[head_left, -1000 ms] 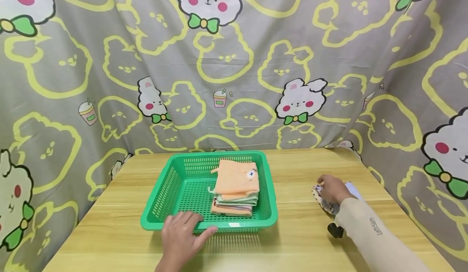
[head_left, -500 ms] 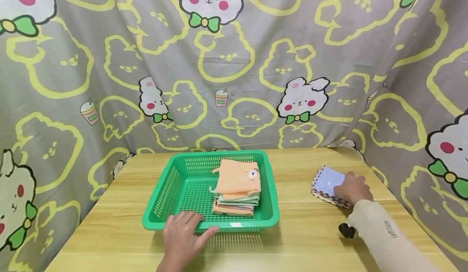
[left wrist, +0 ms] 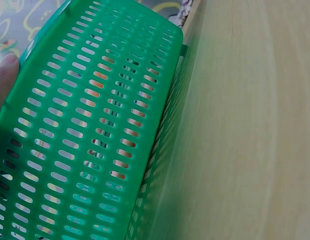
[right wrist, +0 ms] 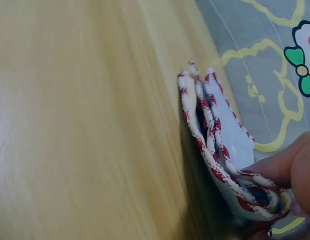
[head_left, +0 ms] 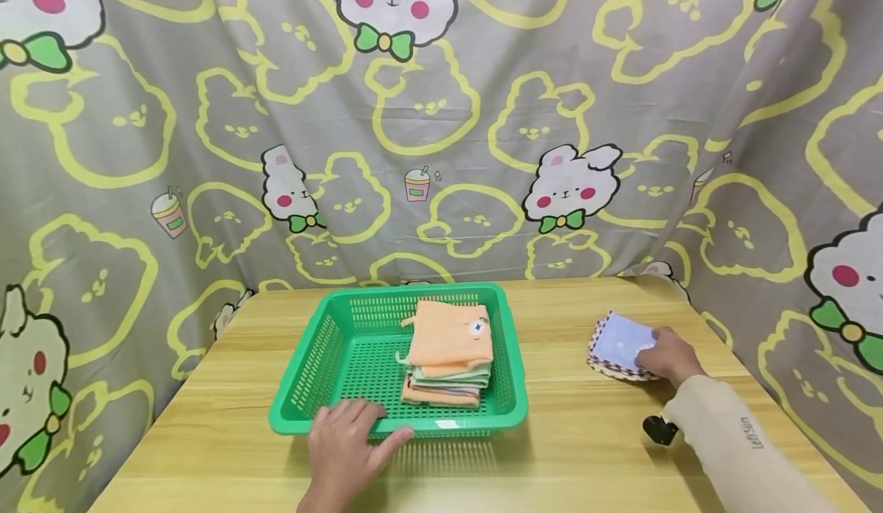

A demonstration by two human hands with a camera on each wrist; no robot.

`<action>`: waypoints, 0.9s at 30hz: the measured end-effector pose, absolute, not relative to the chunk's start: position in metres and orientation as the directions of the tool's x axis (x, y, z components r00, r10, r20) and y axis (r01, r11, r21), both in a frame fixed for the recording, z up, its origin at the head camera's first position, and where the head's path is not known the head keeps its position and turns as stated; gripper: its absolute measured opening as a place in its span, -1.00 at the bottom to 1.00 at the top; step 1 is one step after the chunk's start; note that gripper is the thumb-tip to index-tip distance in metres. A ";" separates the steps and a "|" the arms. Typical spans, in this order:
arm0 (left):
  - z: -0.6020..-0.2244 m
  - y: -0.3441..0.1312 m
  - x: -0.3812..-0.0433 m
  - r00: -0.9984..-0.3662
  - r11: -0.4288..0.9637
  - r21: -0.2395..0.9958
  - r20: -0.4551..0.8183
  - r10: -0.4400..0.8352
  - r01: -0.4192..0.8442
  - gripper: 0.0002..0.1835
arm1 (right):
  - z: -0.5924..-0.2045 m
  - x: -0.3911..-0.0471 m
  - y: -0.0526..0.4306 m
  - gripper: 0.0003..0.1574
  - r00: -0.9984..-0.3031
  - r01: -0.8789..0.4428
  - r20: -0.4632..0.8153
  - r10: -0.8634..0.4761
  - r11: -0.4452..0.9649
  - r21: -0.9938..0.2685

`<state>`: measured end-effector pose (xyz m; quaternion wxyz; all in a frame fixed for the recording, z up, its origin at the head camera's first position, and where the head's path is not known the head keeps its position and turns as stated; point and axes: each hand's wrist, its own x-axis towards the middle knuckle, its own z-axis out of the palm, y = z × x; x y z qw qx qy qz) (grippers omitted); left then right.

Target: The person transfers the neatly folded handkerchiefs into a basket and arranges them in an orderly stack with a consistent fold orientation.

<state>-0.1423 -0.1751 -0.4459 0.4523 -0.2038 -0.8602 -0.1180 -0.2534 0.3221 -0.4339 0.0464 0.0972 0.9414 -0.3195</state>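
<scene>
My left hand holds the front rim of a green plastic basket, fingers over the edge and thumb outside. In the left wrist view, the thumb lies at the rim of the slotted wall. At the right of the table, my right hand pinches the right edge of a folded pale-blue towel with a red-and-white stitched border. The right wrist view shows the thumb on top of the towel's folded layers; the fingers beneath are mostly hidden.
Inside the basket's right half is a stack of folded towels, an orange one with an embroidered face on top. The wooden table backs onto a patterned curtain. A black device sits at the right wrist.
My right hand has moved from the left side of the folded towel to its right edge, uncovering the pale-blue top. The left hand stays on the basket rim.
</scene>
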 end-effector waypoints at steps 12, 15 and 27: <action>-0.445 -0.174 -0.141 -0.512 0.888 0.026 0.825 0.240 0.458 -0.32 | -0.427 -0.254 0.311 0.00 -0.984 0.178 -0.144 0.105 0.610 -0.772; -0.445 -0.174 -0.142 -0.513 0.890 0.022 0.824 0.242 0.455 -0.32 | -0.425 -0.254 0.305 0.01 -0.986 0.167 -0.129 0.106 0.576 -0.800; -0.446 -0.175 -0.142 -0.509 0.890 0.021 0.826 0.241 0.455 -0.33 | -0.410 -0.262 0.287 -0.06 -0.983 0.117 -0.026 0.183 0.510 -0.852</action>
